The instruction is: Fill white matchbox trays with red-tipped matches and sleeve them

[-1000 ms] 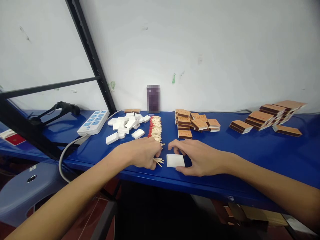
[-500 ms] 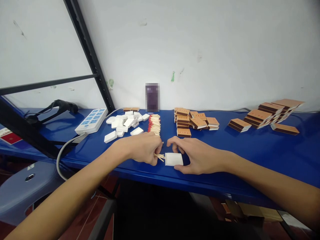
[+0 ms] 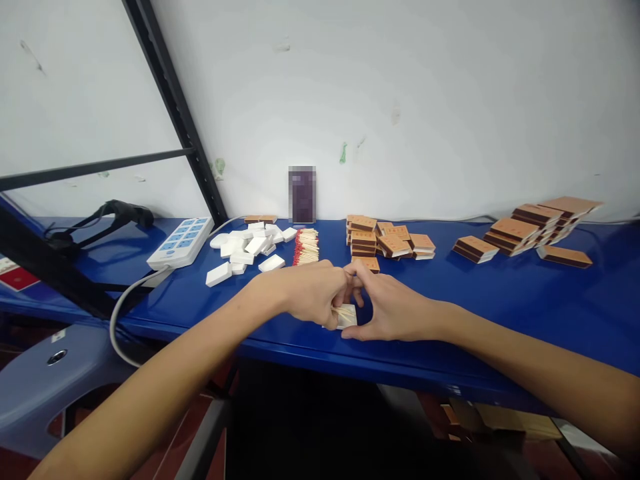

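Note:
My left hand (image 3: 319, 295) is closed around a small bundle of matches (image 3: 343, 312). Their pale sticks poke out from under its fingers, over a white matchbox tray (image 3: 352, 321) lying on the blue table. My right hand (image 3: 385, 303) curves about the tray's right end, thumb along the near edge and fingers curled by the far edge. Its index finger reaches the left hand's fingers. The left part of the tray is hidden by my left hand. Just beyond my hands lies a row of red-headed matches (image 3: 307, 248).
White matchbox trays (image 3: 242, 257) lie in a loose heap at the left. Brown matchboxes (image 3: 363, 239) are piled behind my right hand, and more matchboxes (image 3: 513, 231) are stacked farther right. A power strip (image 3: 181, 243) and a black rack post (image 3: 173, 100) stand left.
My left hand has moved right, carrying the matches from beside the white tray to over it. My right hand has stayed around the tray's right end.

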A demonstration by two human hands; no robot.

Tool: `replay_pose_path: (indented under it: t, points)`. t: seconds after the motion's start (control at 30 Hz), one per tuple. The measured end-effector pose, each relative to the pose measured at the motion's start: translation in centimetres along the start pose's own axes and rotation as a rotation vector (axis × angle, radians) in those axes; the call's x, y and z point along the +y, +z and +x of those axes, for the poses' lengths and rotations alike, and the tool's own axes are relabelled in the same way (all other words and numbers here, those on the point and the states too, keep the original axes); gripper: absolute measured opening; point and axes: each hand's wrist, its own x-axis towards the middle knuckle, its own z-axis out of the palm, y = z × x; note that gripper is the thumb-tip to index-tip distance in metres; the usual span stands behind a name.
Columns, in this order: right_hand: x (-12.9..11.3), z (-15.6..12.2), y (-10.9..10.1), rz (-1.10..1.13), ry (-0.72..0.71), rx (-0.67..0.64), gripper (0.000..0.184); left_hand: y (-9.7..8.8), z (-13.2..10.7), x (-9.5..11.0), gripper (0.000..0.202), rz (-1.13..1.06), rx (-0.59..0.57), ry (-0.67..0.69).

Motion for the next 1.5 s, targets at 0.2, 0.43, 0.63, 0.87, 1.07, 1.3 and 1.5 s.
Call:
replay_pose_path:
  t: [0.2, 0.43, 0.63, 0.87, 1.07, 1.3, 1.5]
  points:
    - [0.0, 0.0, 0.1, 0.004, -0.008, 0.006, 0.061, 0.2, 0.1, 0.0, 0.006, -0.026, -0.016, 0.014]
    - [0.2, -0.1, 0.0, 0.010, 0.002, -0.007, 0.057, 0.5, -0.4, 0.3, 0.009, -0.088, 0.005, -0.002]
    - [-0.1, -0.1, -0.2, 0.074, -0.019, -0.063, 0.050, 0.9, -1.8, 0.3, 0.007, -0.176, 0.107, 0.045]
    - [-0.2, -0.1, -0.8, 0.024, -0.129, -0.079, 0.017, 3.4, -4.2, 1.0, 0.021, -0.187, 0.372, -0.011]
    - [-0.1, -0.2, -0.9, 0.013, -0.190, -0.110, 0.009, 6.5, -4.2, 0.7, 0.025, -0.119, 0.468, -0.039]
    - [0.0, 0.0, -0.4, 0.074, -0.163, -0.114, 0.011, 7.6, -3.9, 0.3, 0.015, -0.212, 0.539, -0.027]
    - [-0.1, -0.1, -0.4, 0.082, -0.165, -0.125, 0.012, 7.8, -4.2, 0.3, 0.017, -0.227, 0.557, -0.060]
